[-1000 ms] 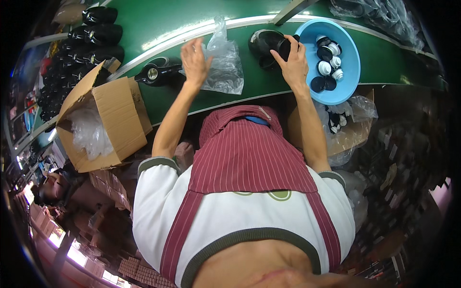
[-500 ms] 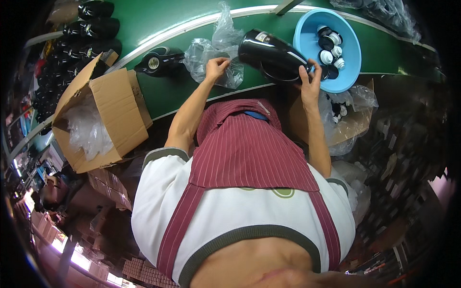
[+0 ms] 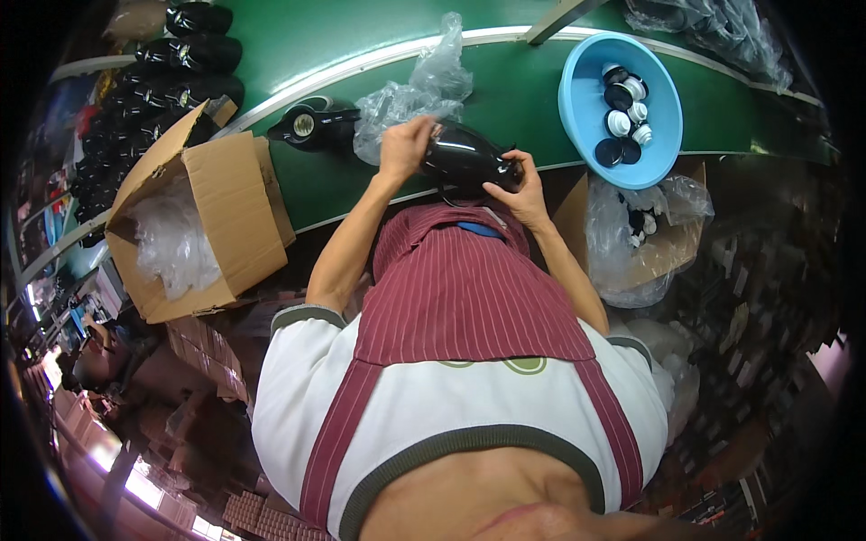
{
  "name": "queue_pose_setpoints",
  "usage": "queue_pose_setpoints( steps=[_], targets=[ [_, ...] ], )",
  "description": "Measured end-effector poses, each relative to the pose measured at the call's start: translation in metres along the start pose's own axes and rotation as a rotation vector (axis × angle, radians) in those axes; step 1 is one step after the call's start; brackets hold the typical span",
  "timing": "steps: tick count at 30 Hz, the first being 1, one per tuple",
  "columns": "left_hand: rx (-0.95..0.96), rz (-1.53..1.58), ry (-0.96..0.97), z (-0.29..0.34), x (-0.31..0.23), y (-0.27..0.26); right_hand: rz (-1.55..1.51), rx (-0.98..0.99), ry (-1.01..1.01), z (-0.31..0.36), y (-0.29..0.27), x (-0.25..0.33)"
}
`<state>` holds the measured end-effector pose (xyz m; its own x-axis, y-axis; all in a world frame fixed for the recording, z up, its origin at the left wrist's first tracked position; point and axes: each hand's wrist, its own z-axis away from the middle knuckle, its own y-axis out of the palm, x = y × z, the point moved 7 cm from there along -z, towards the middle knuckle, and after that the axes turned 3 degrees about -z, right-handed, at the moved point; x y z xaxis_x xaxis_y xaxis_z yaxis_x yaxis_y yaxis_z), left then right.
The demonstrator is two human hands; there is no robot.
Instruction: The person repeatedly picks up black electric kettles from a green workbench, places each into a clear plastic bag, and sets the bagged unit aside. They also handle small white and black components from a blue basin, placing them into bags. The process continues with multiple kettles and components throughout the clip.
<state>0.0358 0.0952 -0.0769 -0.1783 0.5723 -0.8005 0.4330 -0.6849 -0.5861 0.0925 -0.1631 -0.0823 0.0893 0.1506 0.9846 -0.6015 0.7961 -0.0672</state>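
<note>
A glossy black thermos jug [image 3: 465,155] lies on its side between my two hands, close to the apron at the bench's near edge. My left hand [image 3: 406,149] is closed at its left end, the thumb and fingers pressed together there. Around the narrower right end, the fingers of my right hand [image 3: 523,194] are curled. Crumpled clear plastic bags [image 3: 415,99] lie on the green bench [image 3: 514,86] just beyond my left hand. Further left, a second black jug [image 3: 316,128] rests with its round emblem upward.
A light blue basin [image 3: 577,108] with several black and white stoppers [image 3: 619,123] stands right. Below it is a bag-lined carton [image 3: 645,257]. At left, an open cardboard box [image 3: 230,207] holds clear plastic; several black jugs [image 3: 189,56] lie beyond. A metal post [image 3: 564,18] rises at the far edge.
The jug has moved left and nearer to me, away from the basin. My left hand has come from the plastic bag to the jug's left end; my right hand has moved left with it.
</note>
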Motion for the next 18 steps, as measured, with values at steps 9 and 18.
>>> queue_pose_setpoints(
  steps=[9, 18],
  targets=[
    [0.211, -0.024, 0.540, 0.051, -0.173, -0.013, -0.995, -0.185, 0.587, -0.021, 0.039, 0.007],
    [-0.256, 0.058, -0.005, -0.094, -0.103, -0.081, 0.507, -0.271, -0.434, -0.252, 0.095, 0.180]
  ],
)
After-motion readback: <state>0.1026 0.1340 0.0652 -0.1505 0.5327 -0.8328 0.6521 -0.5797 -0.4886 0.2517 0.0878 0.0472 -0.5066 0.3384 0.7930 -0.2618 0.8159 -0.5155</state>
